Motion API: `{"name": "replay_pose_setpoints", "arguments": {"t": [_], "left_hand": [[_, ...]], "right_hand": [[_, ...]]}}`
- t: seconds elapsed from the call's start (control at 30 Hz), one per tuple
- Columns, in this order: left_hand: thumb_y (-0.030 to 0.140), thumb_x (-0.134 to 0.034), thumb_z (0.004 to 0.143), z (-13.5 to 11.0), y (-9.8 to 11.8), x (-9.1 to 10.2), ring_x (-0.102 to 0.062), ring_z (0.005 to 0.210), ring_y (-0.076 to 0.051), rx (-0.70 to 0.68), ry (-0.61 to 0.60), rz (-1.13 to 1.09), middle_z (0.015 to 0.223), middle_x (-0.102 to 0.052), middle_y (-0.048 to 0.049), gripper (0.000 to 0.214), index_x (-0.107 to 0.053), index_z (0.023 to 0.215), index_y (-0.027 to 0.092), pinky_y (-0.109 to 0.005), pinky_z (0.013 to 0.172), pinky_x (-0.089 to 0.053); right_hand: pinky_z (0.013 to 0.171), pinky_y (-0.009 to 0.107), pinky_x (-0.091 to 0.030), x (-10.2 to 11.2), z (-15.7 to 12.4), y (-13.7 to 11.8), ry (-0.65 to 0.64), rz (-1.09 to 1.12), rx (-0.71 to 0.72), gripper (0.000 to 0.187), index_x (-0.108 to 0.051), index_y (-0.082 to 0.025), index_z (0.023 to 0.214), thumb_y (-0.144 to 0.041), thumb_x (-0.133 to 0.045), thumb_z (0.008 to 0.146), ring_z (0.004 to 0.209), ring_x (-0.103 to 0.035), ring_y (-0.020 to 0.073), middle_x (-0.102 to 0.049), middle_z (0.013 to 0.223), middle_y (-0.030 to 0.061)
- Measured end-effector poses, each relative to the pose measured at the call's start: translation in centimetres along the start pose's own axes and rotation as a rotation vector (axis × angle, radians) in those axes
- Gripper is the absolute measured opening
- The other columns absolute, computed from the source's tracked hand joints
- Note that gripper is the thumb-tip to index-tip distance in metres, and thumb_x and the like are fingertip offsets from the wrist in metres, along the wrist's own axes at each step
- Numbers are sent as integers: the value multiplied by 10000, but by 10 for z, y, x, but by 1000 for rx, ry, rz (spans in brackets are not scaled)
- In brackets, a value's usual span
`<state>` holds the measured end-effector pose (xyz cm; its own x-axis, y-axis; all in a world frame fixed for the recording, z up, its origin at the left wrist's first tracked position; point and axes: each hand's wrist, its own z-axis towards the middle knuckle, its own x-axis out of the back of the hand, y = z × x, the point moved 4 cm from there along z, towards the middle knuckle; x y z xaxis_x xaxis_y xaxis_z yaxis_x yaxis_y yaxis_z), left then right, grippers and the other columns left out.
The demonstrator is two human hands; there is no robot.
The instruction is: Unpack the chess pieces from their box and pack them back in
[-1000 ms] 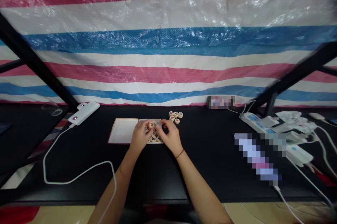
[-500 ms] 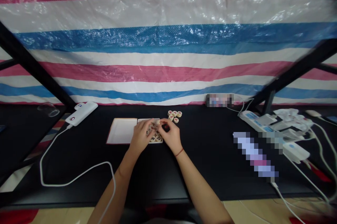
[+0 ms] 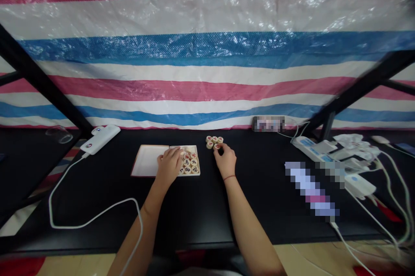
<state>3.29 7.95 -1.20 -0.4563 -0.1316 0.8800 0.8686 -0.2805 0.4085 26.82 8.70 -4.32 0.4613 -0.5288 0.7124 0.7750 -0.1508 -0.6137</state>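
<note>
Away from the box and out to the small group of loose pieces went the right hand (image 3: 226,161), while the left hand (image 3: 169,165) had drawn slightly toward the lid side. Under the right fingertips lay the nearest loose piece (image 3: 217,146), touched by the thumb and forefinger, which were bent toward each other around its near side; whether they pinched it firmly I could not tell. Just beyond those fingertips stood four more loose pieces (image 3: 215,139), huddled face up, probably set close together so that one short reach covered them all.

Beneath and just right of the left fingers was the tray (image 3: 196,148), its round pieces (image 3: 187,162) lying face up in rows, most likely packed flat so that each had its own place. Those left fingers were bent and close together over the tray's left side, and they hid part of the rows; whether a piece was between their tips could not be made out. The hand seemed to rest there to steady the tray or mind the rows. To the left of the same fingers lay the lid (image 3: 151,160), open side up, perhaps put there to leave the right hand's path free. Black tabletop (image 3: 201,211) stretched below both hands' fingers.
</note>
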Motion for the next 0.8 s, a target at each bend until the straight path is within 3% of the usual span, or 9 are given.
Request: {"name": "replay_pose_setpoints", "arguments": {"t": [0.33, 0.47, 0.63, 0.8], "left_hand": [[248, -411, 950, 1, -1, 1, -544, 1192, -220, 43, -46, -15, 1274, -644, -42, 293, -629, 1145, 270, -435, 955, -353], [228, -407, 943, 1, -1, 1, -553, 1174, -213, 43, -44, -30, 1264, -645, -48, 289, -633, 1121, 264, -420, 948, -358], [230, -417, 936, 1, -4, -2, -553, 1171, -227, 48, -18, -53, 1274, -630, -65, 272, -642, 1087, 253, -427, 952, -364], [222, -428, 934, 1, -4, -1, -568, 1140, -217, 32, 2, -56, 1236, -653, -50, 239, -647, 1022, 258, -405, 922, -370]], "right_hand": [[724, 302, -356, -3, 0, -1, 15, -45, -10, 216, -630, -197, 1030, -274, -541, 849, 886, -550, 230, -673, 920, 62], [774, 336, -382, 0, -1, -2, 99, -4, 17, 228, -628, -167, 1016, -251, -527, 830, 933, -539, 245, -652, 1016, 106], [837, 385, -406, 4, -9, -23, 156, 107, 195, 182, -627, -161, 919, -204, -468, 840, 909, -541, 248, -636, 939, 113], [906, 400, -427, 1, -25, -59, -39, 280, 433, 191, -648, -196, 958, -221, -476, 877, 950, -568, 237, -666, 965, 81]]}}
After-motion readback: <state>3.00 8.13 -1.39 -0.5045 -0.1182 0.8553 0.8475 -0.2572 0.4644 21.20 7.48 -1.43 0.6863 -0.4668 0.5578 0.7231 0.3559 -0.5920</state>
